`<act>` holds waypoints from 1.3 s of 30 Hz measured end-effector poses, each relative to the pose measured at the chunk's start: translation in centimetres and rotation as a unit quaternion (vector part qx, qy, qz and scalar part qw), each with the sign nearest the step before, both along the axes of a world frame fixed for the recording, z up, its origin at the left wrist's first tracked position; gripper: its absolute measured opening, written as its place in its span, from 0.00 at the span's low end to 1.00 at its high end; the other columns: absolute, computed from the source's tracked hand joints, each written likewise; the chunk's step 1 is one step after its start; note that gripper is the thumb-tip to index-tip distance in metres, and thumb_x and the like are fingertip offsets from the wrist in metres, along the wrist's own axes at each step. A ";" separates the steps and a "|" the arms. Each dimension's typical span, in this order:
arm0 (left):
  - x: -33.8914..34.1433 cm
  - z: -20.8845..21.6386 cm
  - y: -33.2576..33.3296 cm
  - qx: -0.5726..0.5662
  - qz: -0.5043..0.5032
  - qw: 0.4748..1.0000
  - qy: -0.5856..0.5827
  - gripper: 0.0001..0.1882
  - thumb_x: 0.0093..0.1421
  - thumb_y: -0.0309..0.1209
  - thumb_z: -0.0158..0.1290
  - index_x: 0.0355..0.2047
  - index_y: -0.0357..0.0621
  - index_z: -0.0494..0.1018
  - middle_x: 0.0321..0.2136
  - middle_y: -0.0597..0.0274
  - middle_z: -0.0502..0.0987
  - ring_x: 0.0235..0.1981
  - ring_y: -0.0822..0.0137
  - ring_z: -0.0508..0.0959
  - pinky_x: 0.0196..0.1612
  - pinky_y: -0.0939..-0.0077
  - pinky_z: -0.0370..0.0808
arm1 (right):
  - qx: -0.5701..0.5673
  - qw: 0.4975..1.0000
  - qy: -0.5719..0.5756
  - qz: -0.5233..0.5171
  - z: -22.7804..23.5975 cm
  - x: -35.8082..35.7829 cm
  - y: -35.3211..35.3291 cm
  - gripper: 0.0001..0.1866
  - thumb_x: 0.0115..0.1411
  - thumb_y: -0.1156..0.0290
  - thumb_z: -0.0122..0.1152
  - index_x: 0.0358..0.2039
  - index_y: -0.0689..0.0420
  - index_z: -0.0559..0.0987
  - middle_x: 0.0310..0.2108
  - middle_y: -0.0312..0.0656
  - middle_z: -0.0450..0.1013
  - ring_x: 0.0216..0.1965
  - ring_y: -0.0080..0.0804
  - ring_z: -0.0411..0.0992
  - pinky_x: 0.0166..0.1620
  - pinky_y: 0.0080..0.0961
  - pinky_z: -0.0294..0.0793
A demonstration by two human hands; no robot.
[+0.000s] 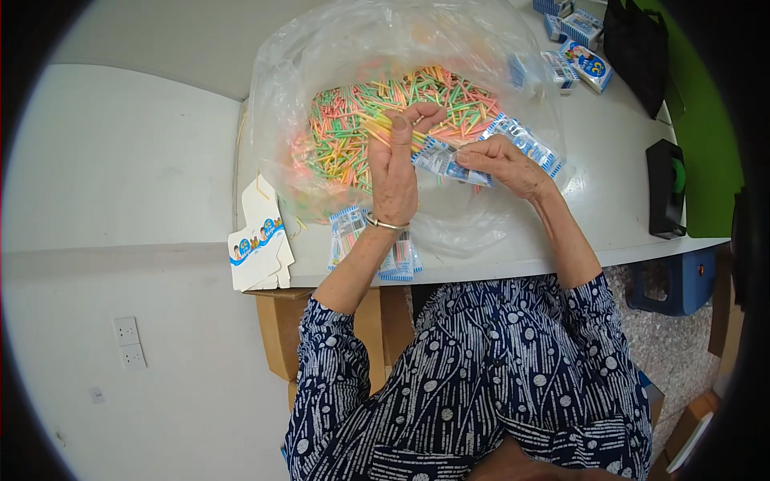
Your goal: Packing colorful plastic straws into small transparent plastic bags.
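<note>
My left hand [391,172], with a bracelet at its wrist, holds a bunch of thin yellow and pink sticks [377,126]. The sticks slant down to the right toward a small clear packet with blue-and-white print [437,159]. Thumb and fingers of my right hand [509,167] pinch that packet; whether the stick ends lie inside it I cannot tell. Below both hands, a heap of pink, green and yellow sticks [341,112] fills a large clear plastic bag [277,96]. Another printed packet [529,146] lies just beyond my right hand.
Several packets [346,226] lie by my left forearm. Folded white printed cartons [258,232] are at the table's left corner. Small blue-and-white packs [584,62] and a black bag [638,52] lie far right. A black tape dispenser [664,191] stands near the right edge, above a blue stool [686,280].
</note>
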State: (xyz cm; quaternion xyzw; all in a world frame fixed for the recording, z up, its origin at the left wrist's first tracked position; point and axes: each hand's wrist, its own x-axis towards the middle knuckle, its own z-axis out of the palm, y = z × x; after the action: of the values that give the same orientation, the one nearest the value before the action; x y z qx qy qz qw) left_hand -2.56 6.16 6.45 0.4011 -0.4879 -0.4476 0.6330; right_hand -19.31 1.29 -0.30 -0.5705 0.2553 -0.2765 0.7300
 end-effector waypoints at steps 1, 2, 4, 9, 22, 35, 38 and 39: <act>0.0 -0.3 0.1 -0.008 0.000 1.000 0.000 0.23 0.69 0.43 0.39 0.43 0.29 0.67 0.42 0.50 0.74 0.48 0.60 0.75 0.52 0.70 0.69 | 0.001 1.000 0.000 -0.001 0.1 0.0 0.1 0.15 0.62 0.62 0.57 0.34 0.62 0.81 0.27 0.31 0.75 0.30 0.14 0.69 0.34 0.14 0.69; 0.1 -0.4 0.1 -0.007 0.000 1.000 0.000 0.23 0.69 0.43 0.39 0.43 0.29 0.67 0.42 0.50 0.74 0.48 0.60 0.75 0.52 0.70 0.69 | -0.008 1.000 0.005 -0.001 0.2 0.0 0.2 0.15 0.63 0.62 0.56 0.32 0.62 0.81 0.26 0.30 0.74 0.28 0.14 0.68 0.32 0.14 0.68; 0.5 -0.4 0.1 -0.023 -0.033 0.996 -0.073 0.20 0.69 0.43 0.40 0.42 0.35 0.65 0.46 0.47 0.72 0.51 0.58 0.73 0.55 0.65 0.68 | -0.016 1.000 0.009 -0.001 0.3 0.1 0.4 0.15 0.63 0.61 0.56 0.31 0.62 0.81 0.25 0.30 0.73 0.27 0.14 0.67 0.29 0.14 0.68; 1.3 -0.1 0.5 0.025 -0.045 0.997 -0.059 0.21 0.68 0.44 0.40 0.40 0.35 0.67 0.46 0.48 0.74 0.51 0.60 0.73 0.56 0.66 0.67 | -0.044 0.999 0.014 -0.013 0.2 0.1 0.4 0.15 0.63 0.61 0.55 0.29 0.60 0.80 0.23 0.29 0.71 0.26 0.14 0.66 0.29 0.15 0.66; 2.1 0.5 -0.2 0.091 -0.117 0.982 -0.120 0.29 0.67 0.49 0.40 0.43 0.30 0.74 0.43 0.52 0.76 0.48 0.66 0.73 0.54 0.70 0.67 | -0.098 0.995 0.030 -0.007 0.6 0.2 0.8 0.14 0.62 0.65 0.57 0.25 0.62 0.76 0.22 0.27 0.67 0.27 0.13 0.61 0.32 0.16 0.61; 2.3 -0.9 -0.3 0.101 -0.114 0.982 -0.115 0.27 0.67 0.48 0.41 0.46 0.32 0.71 0.45 0.52 0.75 0.47 0.66 0.75 0.52 0.71 0.71 | -0.096 0.994 0.017 -0.042 0.4 0.2 0.9 0.14 0.62 0.65 0.56 0.26 0.63 0.76 0.22 0.27 0.66 0.26 0.14 0.59 0.30 0.17 0.60; 2.0 -0.5 -0.2 0.153 -0.119 0.980 -0.048 0.26 0.67 0.47 0.42 0.47 0.32 0.69 0.45 0.51 0.75 0.47 0.65 0.75 0.52 0.68 0.71 | -0.072 0.996 -0.003 -0.052 -0.3 0.3 0.8 0.13 0.62 0.63 0.57 0.33 0.61 0.79 0.24 0.29 0.70 0.26 0.14 0.63 0.26 0.15 0.64; 1.7 -0.6 0.0 0.143 -0.115 0.983 -0.024 0.26 0.68 0.47 0.40 0.46 0.32 0.71 0.42 0.53 0.76 0.43 0.67 0.76 0.49 0.72 0.72 | -0.070 0.995 -0.029 -0.057 -0.7 0.4 0.7 0.16 0.61 0.61 0.57 0.40 0.60 0.81 0.26 0.31 0.73 0.26 0.14 0.67 0.23 0.14 0.67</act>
State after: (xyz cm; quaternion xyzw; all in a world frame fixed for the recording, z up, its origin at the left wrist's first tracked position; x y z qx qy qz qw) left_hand -0.83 6.15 5.89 0.4396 -0.4766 -0.5731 0.5012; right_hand -18.91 1.94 -0.98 -0.5966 0.2458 -0.3519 0.6781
